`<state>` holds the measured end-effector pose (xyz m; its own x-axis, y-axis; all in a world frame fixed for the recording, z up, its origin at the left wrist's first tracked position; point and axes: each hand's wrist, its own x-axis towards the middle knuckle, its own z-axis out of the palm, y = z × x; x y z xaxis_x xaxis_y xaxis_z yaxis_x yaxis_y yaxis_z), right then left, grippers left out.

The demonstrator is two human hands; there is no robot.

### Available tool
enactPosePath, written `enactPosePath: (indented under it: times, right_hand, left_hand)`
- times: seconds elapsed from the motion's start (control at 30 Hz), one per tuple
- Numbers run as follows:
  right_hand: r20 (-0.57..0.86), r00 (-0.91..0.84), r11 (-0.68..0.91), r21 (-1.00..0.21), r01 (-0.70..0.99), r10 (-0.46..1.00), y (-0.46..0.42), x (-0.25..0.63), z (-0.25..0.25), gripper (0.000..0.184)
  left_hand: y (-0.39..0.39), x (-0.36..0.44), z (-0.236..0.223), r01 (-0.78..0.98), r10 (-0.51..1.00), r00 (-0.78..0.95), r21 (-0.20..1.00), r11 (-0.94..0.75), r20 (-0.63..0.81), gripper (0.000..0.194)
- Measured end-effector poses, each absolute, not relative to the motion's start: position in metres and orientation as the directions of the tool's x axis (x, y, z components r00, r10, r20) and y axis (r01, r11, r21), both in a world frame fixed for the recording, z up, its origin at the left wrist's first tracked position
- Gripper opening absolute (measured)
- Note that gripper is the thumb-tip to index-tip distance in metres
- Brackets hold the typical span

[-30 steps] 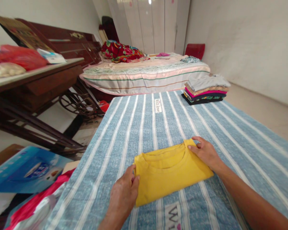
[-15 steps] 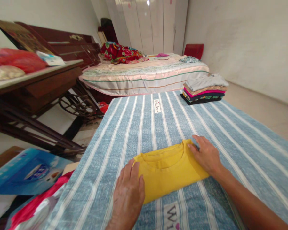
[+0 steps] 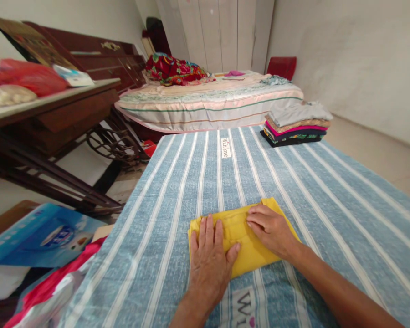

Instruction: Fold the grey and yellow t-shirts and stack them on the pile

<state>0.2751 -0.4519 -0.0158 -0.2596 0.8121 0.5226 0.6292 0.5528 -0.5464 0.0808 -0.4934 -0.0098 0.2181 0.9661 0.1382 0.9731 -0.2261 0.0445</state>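
A folded yellow T-shirt [image 3: 251,253] lies near the front of a blue and white striped sheet [image 3: 328,196]. My left hand [image 3: 210,259] rests flat on its left half, fingers stretched out and together, pointing away from me. My right hand [image 3: 271,230] lies flat on the right half, fingers pointing left across the collar. Both hands press on the shirt and hold nothing. Most of the shirt's middle is hidden under them.
A stack of folded clothes [image 3: 295,124] sits at the sheet's far right corner. Beyond is a bed [image 3: 208,102] with a floral bundle [image 3: 174,70]. A dark wooden table [image 3: 48,118] stands at left; a blue box [image 3: 37,234] and pink cloth [image 3: 51,287] lie lower left.
Both hands have moved from the shirt's left and right edges inward onto its top and now lie flat on it. The shirt looks narrower than a second ago.
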Motion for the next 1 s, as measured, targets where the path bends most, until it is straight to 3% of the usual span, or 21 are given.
enactPosePath:
  times: [0.13, 0.4, 0.83, 1.0]
  right_hand:
    - [0.516, -0.282, 0.554, -0.509, 0.658, 0.809, -0.452, 0.275, -0.014, 0.021]
    - [0.522, -0.409, 0.597, -0.262, 0.758, 0.748, -0.453, 0.267, -0.011, 0.026]
    - [0.518, -0.289, 0.561, -0.505, 0.656, 0.805, -0.447, 0.276, -0.018, 0.023]
    - [0.447, -0.251, 0.502, -0.633, 0.589, 0.859, -0.448, 0.278, -0.015, 0.018]
  left_hand:
    - [-0.493, 0.082, -0.011, 0.977, 0.973, 0.202, 0.048, -0.208, 0.115, 0.061]
    - [-0.494, 0.083, -0.009, 0.974, 0.975, 0.202, 0.086, -0.209, 0.091, 0.061]
    - [-0.496, 0.083, -0.009, 0.97, 0.975, 0.201, 0.119, -0.211, 0.09, 0.059]
    - [-0.495, 0.083, -0.009, 0.969, 0.975, 0.204, 0.121, -0.213, 0.085, 0.061]
